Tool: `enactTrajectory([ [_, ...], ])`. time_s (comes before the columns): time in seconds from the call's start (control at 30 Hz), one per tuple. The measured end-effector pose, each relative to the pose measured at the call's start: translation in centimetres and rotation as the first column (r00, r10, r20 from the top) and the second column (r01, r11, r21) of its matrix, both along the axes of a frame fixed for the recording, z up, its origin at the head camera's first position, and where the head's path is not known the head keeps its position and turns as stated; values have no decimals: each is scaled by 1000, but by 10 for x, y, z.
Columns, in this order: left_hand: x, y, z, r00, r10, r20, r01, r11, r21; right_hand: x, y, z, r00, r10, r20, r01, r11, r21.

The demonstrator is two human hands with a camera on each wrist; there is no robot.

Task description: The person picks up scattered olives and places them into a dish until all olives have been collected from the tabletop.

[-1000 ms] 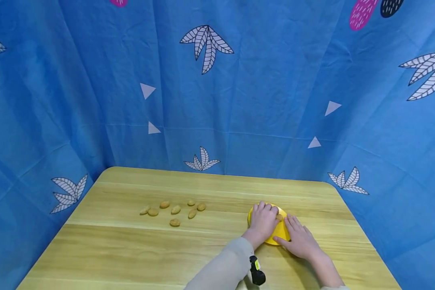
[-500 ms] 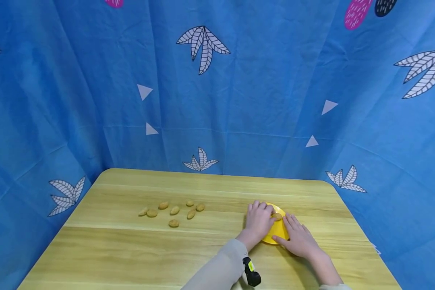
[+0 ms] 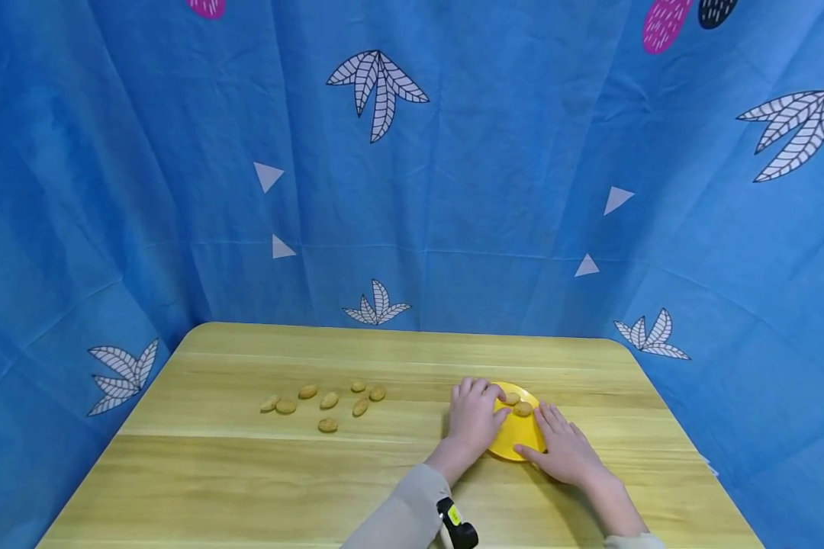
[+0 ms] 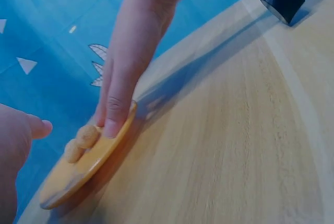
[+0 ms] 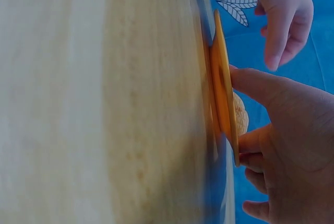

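Observation:
A round yellow plate (image 3: 517, 444) lies on the right part of the table with two tan, wrinkled walnuts (image 3: 523, 409) in it. My left hand (image 3: 472, 415) hovers at the plate's left side, its fingers loosely bent and holding nothing. In the left wrist view a gap shows between its thumb (image 4: 39, 127) and the walnuts. My right hand (image 3: 568, 450) touches the plate's right rim with fairly straight fingers and outstretched thumb. From the right wrist, the plate (image 5: 222, 88) appears edge-on, with a walnut (image 5: 240, 114) behind the rim.
Several more walnuts (image 3: 328, 400) lie scattered on the left half of the wooden table (image 3: 247, 488). A blue patterned curtain (image 3: 412, 191) hangs around the back and sides. A black wrist camera (image 3: 457, 524) is strapped near the left cuff.
My left hand has let go of a walnut and drawn back leftward, uncovering two walnuts on the plate. The right hand stays at the rim. The head view has turned slightly right.

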State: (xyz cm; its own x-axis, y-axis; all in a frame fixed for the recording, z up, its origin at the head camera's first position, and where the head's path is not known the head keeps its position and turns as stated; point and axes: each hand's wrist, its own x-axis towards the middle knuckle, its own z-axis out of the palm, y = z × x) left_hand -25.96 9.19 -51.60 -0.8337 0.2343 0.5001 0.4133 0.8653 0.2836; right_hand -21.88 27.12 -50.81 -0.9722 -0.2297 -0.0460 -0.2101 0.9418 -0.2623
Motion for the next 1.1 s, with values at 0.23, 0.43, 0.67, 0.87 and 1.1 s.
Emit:
enactTrajectory([
  [0.23, 6, -17, 2, 999, 31, -6, -30, 995, 93, 1, -1, 1, 1000, -1, 11, 1, 1000, -2],
  [0.43, 12, -30, 6, 999, 42, -19, -37, 982, 184, 2, 0, 0, 1000, -12, 25, 12, 1000, -13],
  [0.67, 20, -49, 11, 998, 57, -24, -50, 970, 236, 2, 1, -1, 999, -14, 32, 14, 1000, -21],
  [0.87, 25, -67, 9, 997, 77, -30, -66, 962, 264, 1, 2, 0, 999, -7, 37, 7, 1000, -23],
  [1.1, 31, -93, 5, 993, 107, -44, -91, 960, 266, 1, 3, 1, 999, -5, 35, 6, 1000, -25],
])
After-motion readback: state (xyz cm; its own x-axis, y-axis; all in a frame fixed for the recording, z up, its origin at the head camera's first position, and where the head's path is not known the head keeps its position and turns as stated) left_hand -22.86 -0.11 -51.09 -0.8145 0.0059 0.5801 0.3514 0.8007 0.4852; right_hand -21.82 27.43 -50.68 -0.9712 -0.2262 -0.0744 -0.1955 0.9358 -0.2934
